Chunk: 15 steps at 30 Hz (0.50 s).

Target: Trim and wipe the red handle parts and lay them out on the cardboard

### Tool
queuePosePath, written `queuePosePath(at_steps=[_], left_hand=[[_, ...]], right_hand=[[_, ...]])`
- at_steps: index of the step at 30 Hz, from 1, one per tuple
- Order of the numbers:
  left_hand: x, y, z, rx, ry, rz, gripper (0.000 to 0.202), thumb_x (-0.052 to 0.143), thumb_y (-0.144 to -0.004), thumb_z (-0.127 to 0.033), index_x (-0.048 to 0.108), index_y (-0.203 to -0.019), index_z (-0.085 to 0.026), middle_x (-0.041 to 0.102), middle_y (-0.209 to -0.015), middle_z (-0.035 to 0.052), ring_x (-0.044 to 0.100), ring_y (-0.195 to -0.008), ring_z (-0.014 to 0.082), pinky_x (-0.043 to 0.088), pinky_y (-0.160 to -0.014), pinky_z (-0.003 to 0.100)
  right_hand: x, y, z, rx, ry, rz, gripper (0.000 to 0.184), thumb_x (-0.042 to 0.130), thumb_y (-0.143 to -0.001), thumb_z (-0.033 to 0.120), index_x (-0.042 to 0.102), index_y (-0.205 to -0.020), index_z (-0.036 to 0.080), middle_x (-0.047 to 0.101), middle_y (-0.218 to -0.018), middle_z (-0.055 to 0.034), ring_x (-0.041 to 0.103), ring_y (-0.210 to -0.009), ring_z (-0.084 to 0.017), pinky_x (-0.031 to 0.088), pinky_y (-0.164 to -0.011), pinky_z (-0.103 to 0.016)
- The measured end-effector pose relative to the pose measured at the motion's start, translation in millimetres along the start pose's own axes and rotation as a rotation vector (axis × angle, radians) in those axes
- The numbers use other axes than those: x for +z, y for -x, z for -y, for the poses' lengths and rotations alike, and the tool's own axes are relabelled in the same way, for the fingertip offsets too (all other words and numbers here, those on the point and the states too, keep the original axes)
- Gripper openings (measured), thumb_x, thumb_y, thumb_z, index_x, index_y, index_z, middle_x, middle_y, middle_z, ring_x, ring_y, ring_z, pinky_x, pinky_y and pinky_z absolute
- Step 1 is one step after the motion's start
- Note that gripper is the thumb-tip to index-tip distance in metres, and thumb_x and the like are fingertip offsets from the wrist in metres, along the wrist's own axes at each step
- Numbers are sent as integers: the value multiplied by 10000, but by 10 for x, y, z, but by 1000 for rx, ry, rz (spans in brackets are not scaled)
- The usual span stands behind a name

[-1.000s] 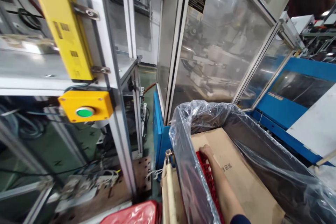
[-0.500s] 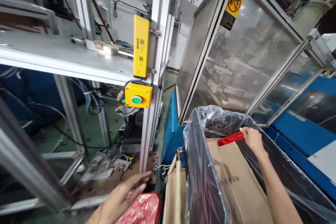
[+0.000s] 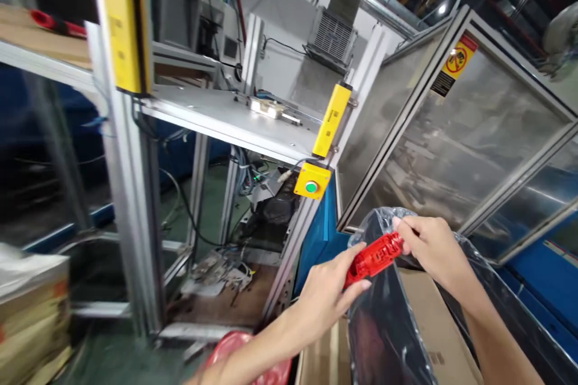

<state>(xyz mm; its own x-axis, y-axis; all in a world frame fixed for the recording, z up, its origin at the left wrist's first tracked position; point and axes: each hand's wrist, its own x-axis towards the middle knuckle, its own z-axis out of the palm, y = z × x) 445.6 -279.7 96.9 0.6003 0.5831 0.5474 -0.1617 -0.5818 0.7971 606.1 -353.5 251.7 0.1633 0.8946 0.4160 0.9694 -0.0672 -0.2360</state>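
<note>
A red molded plastic part (image 3: 377,257), long and ribbed on the side facing me, is held in the air between both hands. My right hand (image 3: 428,246) pinches its upper right end with thumb and fingers. At the lower left end, my left hand (image 3: 327,289) has its thumb and fingers closed around the part. Both hands are over the near left rim of a box lined with a clear plastic bag (image 3: 383,325). Inside that bag lies a brown cardboard sheet (image 3: 433,319).
A metal workbench (image 3: 203,111) with a small fixture (image 3: 268,108) stands ahead to the left. A yellow box with a green button (image 3: 311,186) is on its post. A framed machine guard (image 3: 419,150) rises behind the bag. A red stool (image 3: 275,370) sits below my left arm.
The view has swung left. My right hand has brought the red part up and left from over the cardboard, and my left hand has risen and taken hold of its other end.
</note>
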Motion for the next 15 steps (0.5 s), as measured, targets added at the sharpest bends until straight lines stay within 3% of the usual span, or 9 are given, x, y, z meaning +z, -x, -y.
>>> queuePosePath(at_steps=[2, 4, 6, 11, 15], left_hand=[[-192, 130, 127, -98, 336, 10, 539, 566, -930, -539, 546, -1379, -242, 710, -1023, 63, 663, -775, 176, 542, -714, 268], [-432, 258, 264, -208, 722, 41, 587, 550, -910, -616, 581, -1330, -206, 665, -872, 18, 533, -499, 76, 425, -466, 185], [-709, 359, 398, -296, 1029, 65, 618, 541, -889, -668, 633, -1261, -182, 629, -804, -4, 402, -365, 16, 308, -360, 161], [-1466, 465, 632, -301, 1320, 144, 587, 556, -888, -655, 704, -1159, -156, 572, -675, -26, 428, -337, 21, 289, -337, 153], [-2007, 452, 650, -236, 1312, 58, 554, 641, -857, -607, 731, -1087, -111, 575, -650, -7, 590, -550, 101, 472, -556, 201]], right_hand=[[121, -125, 282, -8, -71, 28, 640, 346, -946, 612, 535, -469, 229, 558, -428, -1, 500, -420, -126, 346, -526, -257], [222, -219, 518, -9, -129, 17, 658, 316, -946, 650, 578, -510, 233, 608, -468, -12, 541, -436, -140, 388, -546, -261], [336, -252, 724, -24, -142, -27, 623, 339, -940, 663, 595, -560, 240, 634, -501, -11, 559, -444, -150, 398, -539, -268], [893, -40, 1137, -61, -163, -98, 468, 430, -940, 621, 738, -801, 299, 695, -596, -24, 647, -515, -203, 479, -537, -300], [1632, 170, 1517, -60, -263, -66, 376, 489, -914, 618, 775, -938, 373, 790, -878, -32, 752, -730, -283, 598, -599, -349]])
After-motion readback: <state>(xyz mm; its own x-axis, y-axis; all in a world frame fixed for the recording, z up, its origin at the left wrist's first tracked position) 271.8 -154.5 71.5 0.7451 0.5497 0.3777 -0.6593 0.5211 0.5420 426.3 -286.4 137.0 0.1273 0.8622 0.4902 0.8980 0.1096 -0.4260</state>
